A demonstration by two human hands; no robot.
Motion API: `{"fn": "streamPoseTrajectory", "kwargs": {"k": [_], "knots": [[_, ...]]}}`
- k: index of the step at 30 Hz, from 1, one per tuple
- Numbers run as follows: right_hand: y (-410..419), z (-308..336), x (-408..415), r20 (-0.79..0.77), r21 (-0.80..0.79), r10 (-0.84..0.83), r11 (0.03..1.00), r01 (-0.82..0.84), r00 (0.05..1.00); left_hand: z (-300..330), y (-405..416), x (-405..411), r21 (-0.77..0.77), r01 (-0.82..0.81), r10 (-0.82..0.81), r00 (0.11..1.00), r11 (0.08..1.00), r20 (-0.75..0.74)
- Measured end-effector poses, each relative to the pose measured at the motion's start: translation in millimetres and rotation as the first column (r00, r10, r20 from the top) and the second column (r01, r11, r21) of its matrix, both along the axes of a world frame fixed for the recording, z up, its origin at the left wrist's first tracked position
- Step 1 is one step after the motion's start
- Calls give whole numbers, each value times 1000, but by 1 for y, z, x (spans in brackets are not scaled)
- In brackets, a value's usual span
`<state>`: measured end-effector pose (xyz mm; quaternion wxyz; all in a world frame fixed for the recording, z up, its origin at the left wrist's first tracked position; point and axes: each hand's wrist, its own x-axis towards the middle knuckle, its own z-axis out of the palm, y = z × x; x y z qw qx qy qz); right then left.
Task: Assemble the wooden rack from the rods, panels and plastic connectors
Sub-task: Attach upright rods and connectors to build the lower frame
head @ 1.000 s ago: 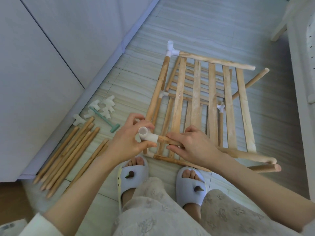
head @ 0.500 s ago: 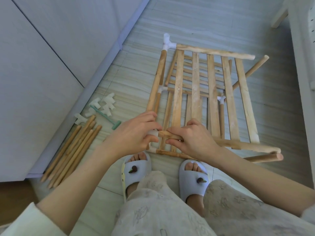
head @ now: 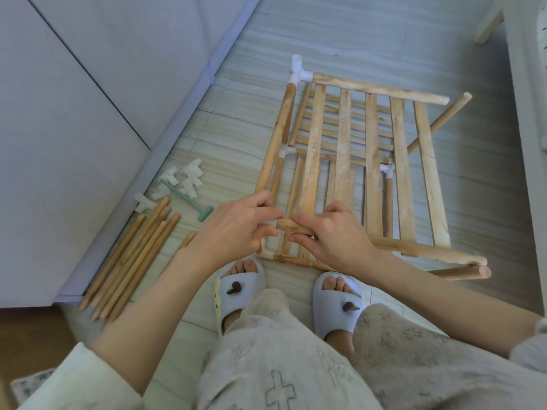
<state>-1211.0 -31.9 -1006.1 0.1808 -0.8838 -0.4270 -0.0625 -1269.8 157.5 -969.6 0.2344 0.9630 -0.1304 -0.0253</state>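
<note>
No text, label, brand, number or sign could be read anywhere in the picture. The trousers [head: 296, 365] carried only a faint pattern of crosses, which were not letters. The wooden parts and the white plastic pieces showed no print at all.

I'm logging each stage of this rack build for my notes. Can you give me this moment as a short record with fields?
stage: fitting a connector onto a rod end at the near left corner
left hand: grips the white plastic connector
right hand: pinches the wooden rod near its left end
rack frame: lies flat on the floor, slatted panels inside, white corner connector at the far left
spare rods: bundle on the floor, left
spare connectors: loose beside the wall
green mallet: lies among them
</note>
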Motion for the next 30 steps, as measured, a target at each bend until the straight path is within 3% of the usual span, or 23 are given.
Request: {"fn": "streamPoseTrajectory", "kwargs": {"k": [7,23,28,30], "knots": [[1,2,-3,-2,5,-35,999,35,999,3,-6,3,17,-112,113,988,994,-102],[5,-5,-2,-32,33,-89,995,90,995,3,-11,14,-30,-108,104,990,994,-99],[6,-2,2,-43,10,-31,999,31,999,1,-2,24,-258,-69,31,988,964,-149],[2,-1,2,-28,-10,6,1000,-7,1000,-4,0,23,-477,-155,59,976,865,-211]]}}
